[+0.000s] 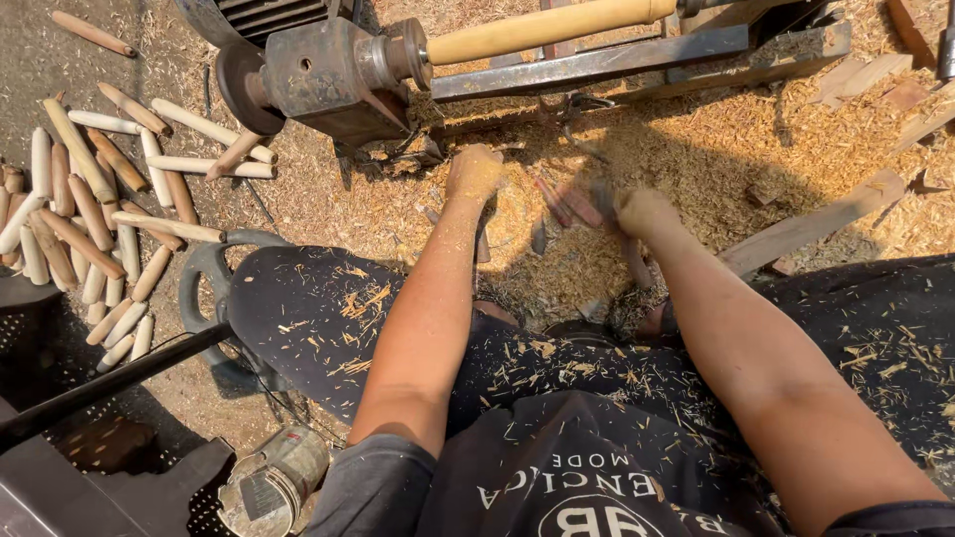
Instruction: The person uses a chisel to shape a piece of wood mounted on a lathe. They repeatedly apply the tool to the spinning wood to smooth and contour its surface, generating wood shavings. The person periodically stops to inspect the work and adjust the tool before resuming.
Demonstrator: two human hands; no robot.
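The left hand was closed, dusty, over the wood shavings on the ground below the lathe; the blurred right hand seemingly gripped a thin tool, uncertain. The pale spindle lay horizontal in the lathe, long axis left-right. Steady, low hands would serve best

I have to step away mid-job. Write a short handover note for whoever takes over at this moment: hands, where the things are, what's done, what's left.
Left hand: closed, low over the wood shavings below the lathe; what it holds cannot be told.
Right hand: blurred, at the reddish tool handles lying in the shavings; grip unclear.
A pale wooden rod is mounted on the lathe, looking smooth and round.
Pile of turned pegs lies on the ground to the left.
Done: many pegs, by that pile. Left: the mounted rod, with neither hand on it.
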